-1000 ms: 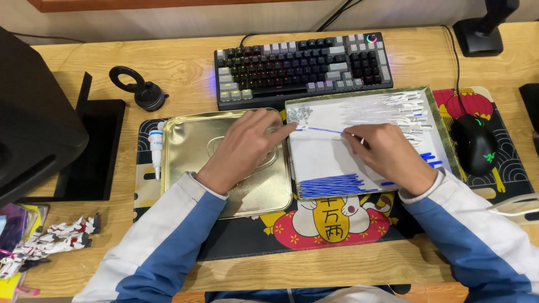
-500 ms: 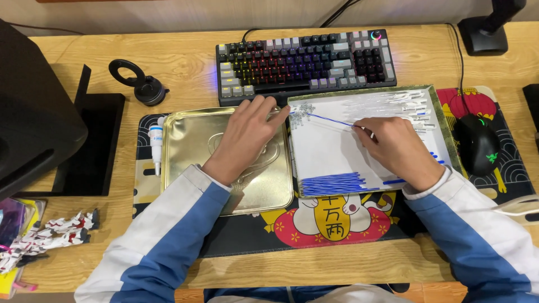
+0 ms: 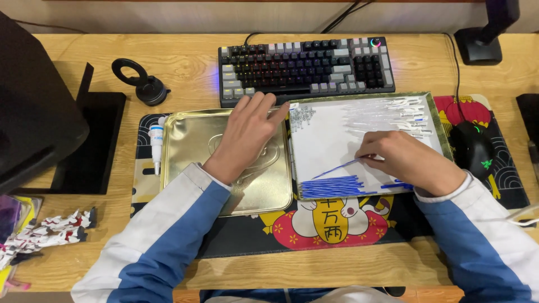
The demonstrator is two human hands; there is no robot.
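Note:
My right hand (image 3: pixel 409 161) pinches a thin blue stick (image 3: pixel 336 168) and lays it slanting over a row of blue sticks (image 3: pixel 330 187) at the near edge of a white sheet in a gold-rimmed tray (image 3: pixel 435 115). Several white sticks (image 3: pixel 393 115) lie along the sheet's far side, and a small grey pile of tiny bits (image 3: pixel 302 116) sits at its far left corner. My left hand (image 3: pixel 247 134) rests flat, fingers spread, on the gold tin lid (image 3: pixel 191 151) beside the tray, fingertips near the tray's left rim.
A keyboard (image 3: pixel 306 67) lies behind the tray. A black mouse (image 3: pixel 473 150) sits to the right, a white tube (image 3: pixel 156 141) left of the lid, a black ring stand (image 3: pixel 140 81) further back. A dark box (image 3: pixel 33 106) and a small toy figure (image 3: pixel 45 233) occupy the left.
My right hand has carried the blue stick from the far part of the sheet down toward the row of blue sticks at the near edge. My left hand has barely shifted.

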